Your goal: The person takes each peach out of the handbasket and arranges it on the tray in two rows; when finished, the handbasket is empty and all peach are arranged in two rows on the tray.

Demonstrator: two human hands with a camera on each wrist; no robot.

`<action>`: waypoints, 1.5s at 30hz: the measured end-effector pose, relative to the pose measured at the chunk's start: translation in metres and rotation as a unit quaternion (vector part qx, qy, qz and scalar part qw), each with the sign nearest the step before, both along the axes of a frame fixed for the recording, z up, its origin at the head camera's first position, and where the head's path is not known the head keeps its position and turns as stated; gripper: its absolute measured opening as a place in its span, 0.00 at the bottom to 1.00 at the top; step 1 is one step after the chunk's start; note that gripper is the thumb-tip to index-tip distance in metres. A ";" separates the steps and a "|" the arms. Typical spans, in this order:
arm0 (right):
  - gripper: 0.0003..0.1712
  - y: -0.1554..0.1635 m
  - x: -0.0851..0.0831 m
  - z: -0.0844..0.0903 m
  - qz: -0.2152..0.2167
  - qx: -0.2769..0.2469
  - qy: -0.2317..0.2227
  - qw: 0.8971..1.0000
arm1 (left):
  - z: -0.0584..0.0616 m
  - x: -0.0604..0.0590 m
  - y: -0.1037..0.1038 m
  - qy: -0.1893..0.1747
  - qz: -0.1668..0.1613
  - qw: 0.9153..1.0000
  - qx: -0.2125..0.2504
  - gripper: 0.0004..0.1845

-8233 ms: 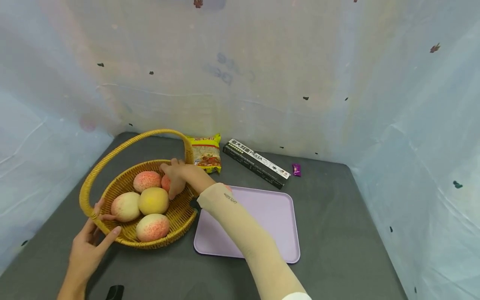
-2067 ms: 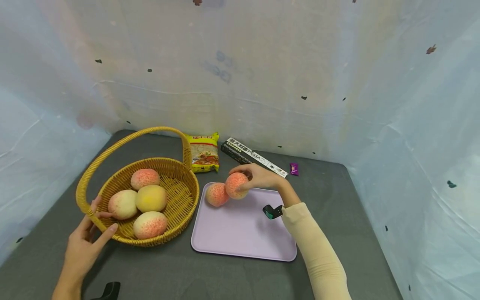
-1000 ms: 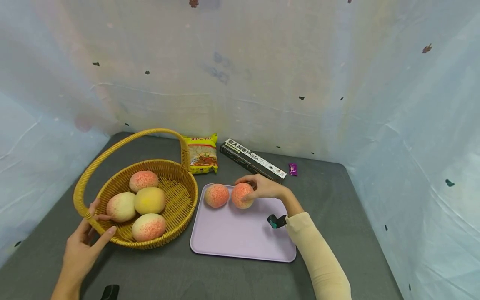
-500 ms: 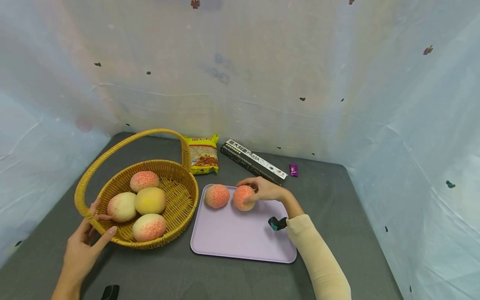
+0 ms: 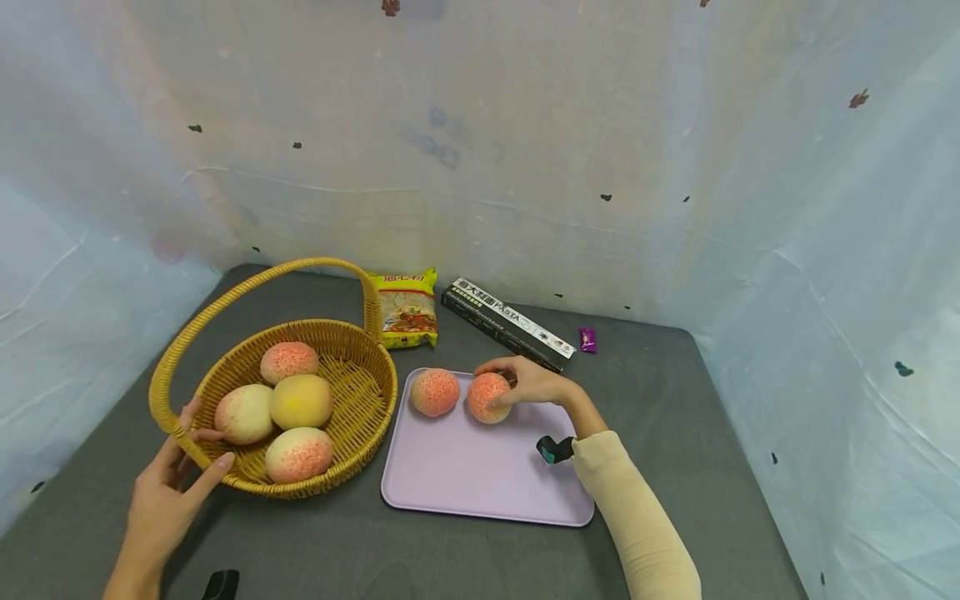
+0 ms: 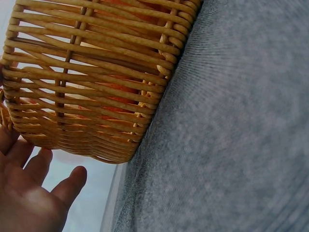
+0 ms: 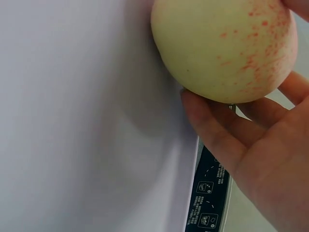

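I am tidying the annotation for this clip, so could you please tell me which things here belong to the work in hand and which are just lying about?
In hand:
- right hand holding a peach on the lilac tray
- second peach on that tray
- wicker basket with four peaches, left hand at its rim

Lying about:
- yellow snack packet
- pasta box
- purple sweet

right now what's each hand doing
left hand: open, thumb and fingers resting on the basket rim.
right hand: holding a peach on the tray.

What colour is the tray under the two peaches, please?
Pale lilac tray, clearest in the head view.
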State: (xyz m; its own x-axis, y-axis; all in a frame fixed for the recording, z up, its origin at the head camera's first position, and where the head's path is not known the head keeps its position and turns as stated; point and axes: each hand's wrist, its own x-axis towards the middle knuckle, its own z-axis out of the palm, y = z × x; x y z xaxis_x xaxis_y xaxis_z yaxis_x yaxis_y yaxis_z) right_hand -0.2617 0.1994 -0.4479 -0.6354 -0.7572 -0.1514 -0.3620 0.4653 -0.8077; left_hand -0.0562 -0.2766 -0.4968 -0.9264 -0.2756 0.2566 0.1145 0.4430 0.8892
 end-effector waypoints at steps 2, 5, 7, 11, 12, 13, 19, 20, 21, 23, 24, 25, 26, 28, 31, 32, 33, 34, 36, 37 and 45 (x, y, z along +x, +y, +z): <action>0.33 0.000 0.000 -0.001 0.000 0.000 0.001 1.000 | 0.000 0.000 0.000 -0.002 0.000 1.000 0.000 0.43; 0.33 0.001 -0.001 -0.003 -0.002 0.001 0.001 1.000 | 0.000 0.000 -0.001 -0.003 0.000 1.000 0.002 0.43; 0.33 0.000 -0.001 -0.004 -0.003 0.003 0.003 1.000 | -0.001 0.000 -0.001 -0.002 -0.001 1.000 0.003 0.43; 0.33 0.000 -0.002 -0.004 -0.004 0.002 0.002 1.000 | 0.000 0.000 0.000 0.002 -0.002 1.000 0.005 0.43; 0.33 0.000 -0.002 -0.004 -0.003 0.000 0.001 1.000 | 0.000 0.000 0.000 0.002 -0.002 1.000 0.005 0.43; 0.33 0.000 -0.002 -0.005 -0.004 -0.001 -0.001 1.000 | 0.000 0.000 0.000 0.002 -0.002 1.000 0.004 0.43; 0.33 0.000 -0.002 -0.005 -0.011 -0.003 -0.006 1.000 | -0.001 0.000 0.000 0.012 -0.007 1.000 0.003 0.43; 0.33 0.000 -0.002 -0.005 -0.012 -0.001 -0.006 1.000 | -0.001 0.000 0.000 0.014 -0.008 1.000 0.003 0.43; 0.33 0.001 -0.002 -0.005 -0.013 0.000 -0.005 1.000 | -0.001 0.000 0.000 0.014 -0.009 1.000 0.003 0.43; 0.33 0.001 -0.001 -0.005 -0.014 0.002 -0.005 1.000 | -0.002 0.001 0.000 0.016 -0.012 1.000 0.003 0.43; 0.33 0.001 -0.001 -0.005 -0.014 0.002 -0.006 1.000 | -0.002 0.001 -0.001 0.015 -0.012 1.000 0.003 0.43; 0.33 0.001 -0.001 -0.005 -0.014 0.001 -0.007 1.000 | -0.002 0.001 -0.001 0.014 -0.012 1.000 0.003 0.43; 0.33 0.001 -0.001 -0.005 -0.013 0.000 -0.009 1.000 | -0.001 0.001 -0.001 0.012 -0.011 1.000 0.003 0.43; 0.33 0.000 -0.001 -0.006 -0.012 -0.003 -0.013 1.000 | -0.001 0.000 0.000 0.010 -0.009 1.000 0.005 0.43; 0.33 0.000 -0.001 -0.006 -0.010 -0.007 -0.015 1.000 | 0.000 0.000 0.000 0.005 -0.005 1.000 0.006 0.43; 0.33 -0.001 -0.001 -0.006 -0.009 -0.008 -0.015 1.000 | 0.000 0.000 0.000 0.004 -0.004 1.000 0.006 0.43; 0.34 -0.001 0.000 -0.006 -0.010 -0.007 -0.015 1.000 | -0.001 0.000 0.000 0.004 -0.005 1.000 0.007 0.43; 0.34 -0.001 0.000 -0.006 -0.010 -0.005 -0.014 1.000 | -0.001 0.000 0.000 0.003 -0.005 1.000 0.007 0.43; 0.34 0.000 -0.001 -0.005 -0.010 -0.002 -0.012 1.000 | -0.001 0.000 0.000 0.002 -0.006 1.000 0.006 0.43; 0.34 0.000 -0.001 -0.005 -0.010 -0.002 -0.013 1.000 | -0.001 0.000 0.000 0.002 -0.006 1.000 0.004 0.43; 0.34 0.000 -0.001 -0.008 -0.012 0.003 -0.017 1.000 | 0.000 0.002 0.001 0.000 -0.002 1.000 -0.002 0.43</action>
State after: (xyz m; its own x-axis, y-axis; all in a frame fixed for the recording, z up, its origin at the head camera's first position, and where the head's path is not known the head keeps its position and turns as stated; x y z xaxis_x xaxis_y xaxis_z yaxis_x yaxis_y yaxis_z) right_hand -0.2629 0.1992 -0.4554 -0.6480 -0.7406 -0.1775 -0.3230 0.4784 -0.8166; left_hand -0.0543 -0.2757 -0.4971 -0.9274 -0.2715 0.2575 0.1159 0.4459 0.8876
